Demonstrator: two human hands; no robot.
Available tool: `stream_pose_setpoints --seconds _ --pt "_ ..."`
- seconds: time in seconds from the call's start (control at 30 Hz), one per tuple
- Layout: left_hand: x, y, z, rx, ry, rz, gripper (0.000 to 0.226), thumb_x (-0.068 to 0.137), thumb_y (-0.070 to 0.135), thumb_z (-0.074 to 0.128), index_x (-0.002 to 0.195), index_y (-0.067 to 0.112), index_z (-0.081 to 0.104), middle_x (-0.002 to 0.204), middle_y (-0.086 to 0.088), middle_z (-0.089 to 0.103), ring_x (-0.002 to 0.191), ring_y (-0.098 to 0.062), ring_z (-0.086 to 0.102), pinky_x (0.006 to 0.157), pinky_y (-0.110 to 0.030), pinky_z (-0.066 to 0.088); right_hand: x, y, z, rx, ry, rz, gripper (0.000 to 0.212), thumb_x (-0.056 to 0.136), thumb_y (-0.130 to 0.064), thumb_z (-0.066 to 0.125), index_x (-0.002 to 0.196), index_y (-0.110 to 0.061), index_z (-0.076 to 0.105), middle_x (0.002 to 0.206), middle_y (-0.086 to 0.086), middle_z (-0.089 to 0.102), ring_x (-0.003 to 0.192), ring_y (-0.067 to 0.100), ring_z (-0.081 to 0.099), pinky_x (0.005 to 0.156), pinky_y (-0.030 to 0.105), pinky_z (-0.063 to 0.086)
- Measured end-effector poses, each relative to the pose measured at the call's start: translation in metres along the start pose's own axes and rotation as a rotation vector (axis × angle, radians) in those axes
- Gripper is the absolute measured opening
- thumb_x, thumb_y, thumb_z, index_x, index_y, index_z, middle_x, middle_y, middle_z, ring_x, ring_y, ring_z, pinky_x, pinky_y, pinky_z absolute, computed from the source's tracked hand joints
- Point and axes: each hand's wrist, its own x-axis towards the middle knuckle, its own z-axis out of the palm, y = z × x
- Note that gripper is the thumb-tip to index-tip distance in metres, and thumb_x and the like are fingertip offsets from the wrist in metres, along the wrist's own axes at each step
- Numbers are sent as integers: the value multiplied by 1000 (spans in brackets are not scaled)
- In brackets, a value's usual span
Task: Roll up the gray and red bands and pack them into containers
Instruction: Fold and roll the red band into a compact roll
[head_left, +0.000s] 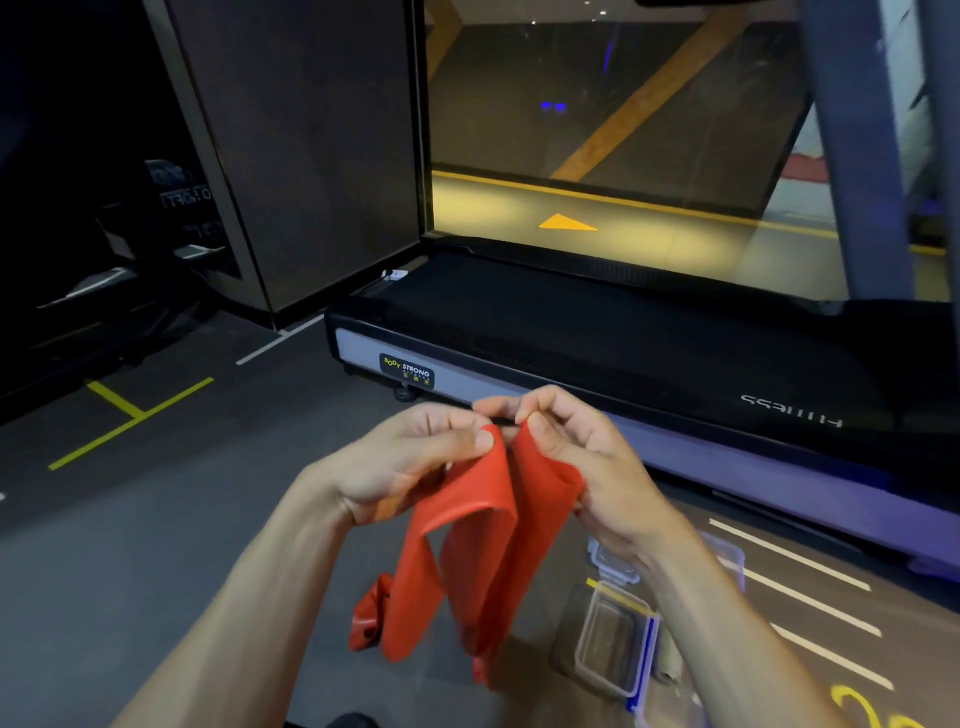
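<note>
Nearest the camera, two bare forearms reach forward and up from the bottom edge, meeting at chest height over a dark gym floor. The left hand (410, 462) pinches one top corner of the red band (483, 545) between thumb and curled fingers. The right hand (576, 457) pinches the other top corner the same way, its fingers bent round the edge. The two pinches sit just beside each other, nearly touching.

The red band hangs down from both hands in long, loose folds, doubled over itself; its lower ends dangle near the floor, one end crumpled at the lower left. It is not yet rolled.

On the floor below the right forearm lies a clear plastic container (610, 639) with blue clips, open and seemingly holding nothing. A second clear piece, perhaps its lid or another container (613, 564), lies just beyond it, partly hidden by the wrist. No gray band can be made out.

Behind the hands stands a black treadmill (597, 338) with a pale side rail, in front of a large window.

The step in hand looks like gathering and squaring the end of the red band before rolling. Next, the hands would need to start a tight turn at the pinched edge and wind downward, keeping the folds even
</note>
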Motion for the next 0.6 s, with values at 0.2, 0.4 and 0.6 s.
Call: stream_pose_setpoints --seconds 0.2,0.4,0.6 --pt "-4 1 -6 216 -13 -74 35 98 23 62 89 -11 62 85 -13 60 78 -19 52 74 -30 40 9 6 3 -370 -42 7 8 100 -18 56 101 -12 62 123 15 71 116 16 66 98 29 50" --pt "-23 4 -18 395 -74 -247 30 101 31 63 97 1 69 85 -10 61 79 -25 51 70 -37 41 7 2 -1 -696 -140 46 7 103 -11 60 100 -8 65 86 8 66 78 10 55 76 27 46" --pt "-43 12 -27 492 -106 -291 25 103 22 59 81 13 69 75 1 61 70 -12 54 66 -25 45 6 -1 0 -573 -111 14 8 103 -10 59 98 -11 65 75 -17 60 71 0 50 70 16 41"
